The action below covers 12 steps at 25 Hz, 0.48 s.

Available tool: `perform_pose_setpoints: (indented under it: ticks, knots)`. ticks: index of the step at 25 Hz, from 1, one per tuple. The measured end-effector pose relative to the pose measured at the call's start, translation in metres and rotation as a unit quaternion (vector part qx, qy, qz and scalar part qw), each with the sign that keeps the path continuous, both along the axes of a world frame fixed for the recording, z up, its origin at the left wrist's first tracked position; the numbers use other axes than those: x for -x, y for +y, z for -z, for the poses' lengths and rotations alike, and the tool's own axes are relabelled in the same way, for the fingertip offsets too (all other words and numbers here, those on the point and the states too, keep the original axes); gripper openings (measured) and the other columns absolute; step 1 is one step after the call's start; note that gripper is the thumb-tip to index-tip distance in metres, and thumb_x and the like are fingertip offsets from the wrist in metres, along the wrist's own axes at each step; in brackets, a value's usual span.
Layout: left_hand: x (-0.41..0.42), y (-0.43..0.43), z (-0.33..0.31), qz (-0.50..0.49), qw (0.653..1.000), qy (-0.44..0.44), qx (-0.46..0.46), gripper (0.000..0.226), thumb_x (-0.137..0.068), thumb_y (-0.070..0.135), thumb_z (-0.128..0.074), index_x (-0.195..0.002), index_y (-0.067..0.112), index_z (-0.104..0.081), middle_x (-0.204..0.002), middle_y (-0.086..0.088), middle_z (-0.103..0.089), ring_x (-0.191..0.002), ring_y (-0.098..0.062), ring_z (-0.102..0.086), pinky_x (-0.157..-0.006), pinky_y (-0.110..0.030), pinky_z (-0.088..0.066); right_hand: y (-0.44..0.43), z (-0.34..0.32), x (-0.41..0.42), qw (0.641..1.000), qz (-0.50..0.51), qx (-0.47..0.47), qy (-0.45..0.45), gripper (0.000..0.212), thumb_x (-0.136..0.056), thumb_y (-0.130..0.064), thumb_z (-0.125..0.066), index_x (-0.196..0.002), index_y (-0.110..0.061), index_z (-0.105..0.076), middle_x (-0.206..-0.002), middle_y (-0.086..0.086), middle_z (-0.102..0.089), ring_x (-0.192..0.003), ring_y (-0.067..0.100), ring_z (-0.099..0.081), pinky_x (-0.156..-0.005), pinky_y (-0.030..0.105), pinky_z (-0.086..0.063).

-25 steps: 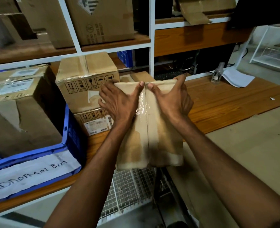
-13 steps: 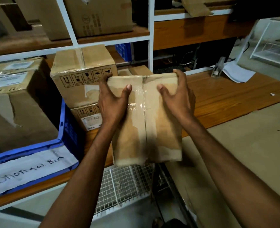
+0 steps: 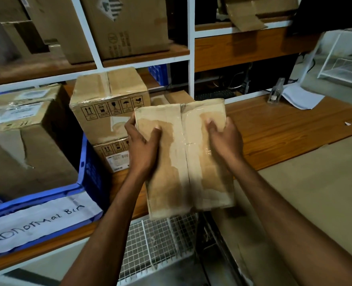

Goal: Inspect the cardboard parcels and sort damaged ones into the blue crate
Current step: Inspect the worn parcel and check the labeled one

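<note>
Presently a taped parcel (image 3: 187, 153) is held over the bench (image 3: 284, 129) edge, to the right of the blue crate (image 3: 84, 162). It is clasped at both sides. The left grip (image 3: 143, 145) is wrapped round the crate-side edge with the thumb laid on top, and the right grip (image 3: 225, 139) is curled over the far edge. Discoloured patches are noted beside the taped seam, so every face is best turned slowly before a verdict. The crate is largely filled by a torn box (image 3: 26, 145). The route is narrowed by stacked cartons (image 3: 109, 104) just right of the crate.

Matt cardboard parcel (image 3: 183, 157), glossy tape, wooden shelf (image 3: 284, 129)
</note>
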<state>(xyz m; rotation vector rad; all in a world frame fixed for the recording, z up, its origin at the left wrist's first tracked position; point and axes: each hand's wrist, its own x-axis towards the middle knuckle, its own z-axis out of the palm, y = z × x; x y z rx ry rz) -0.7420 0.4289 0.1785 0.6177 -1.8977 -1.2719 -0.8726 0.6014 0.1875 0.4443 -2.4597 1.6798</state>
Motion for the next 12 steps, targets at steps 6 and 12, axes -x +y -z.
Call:
perform_pose_setpoints:
  ticks: [6, 12]
  knots:
    - [-0.003, 0.006, -0.004, -0.022, 0.993, -0.098, 0.058, 0.090, -0.081, 0.065, -0.073, -0.141, 0.027, -0.018, -0.146, -0.004, -0.044, -0.128, -0.024, -0.053, -0.101, -0.042, -0.049, -0.005, 0.000, -0.011, 0.996, -0.016, -0.089, -0.024, 0.089, -0.081, -0.059, -0.079, -0.145, -0.017, -0.036, -0.132, 0.001, -0.055, -0.117, 0.021, -0.056, -0.088, 0.033, -0.047]
    - [-0.009, 0.021, 0.003, -0.057, 0.980, -0.158, 0.109, 0.106, -0.080, 0.065, -0.077, -0.150, 0.016, -0.015, -0.154, -0.008, -0.034, -0.132, -0.034, -0.049, -0.094, -0.036, -0.040, 0.000, 0.011, -0.009, 0.992, -0.040, -0.118, -0.015, 0.122, -0.065, -0.059, -0.090, -0.155, -0.019, -0.017, -0.149, 0.008, -0.045, -0.132, 0.031, -0.050, -0.095, 0.036, -0.047]
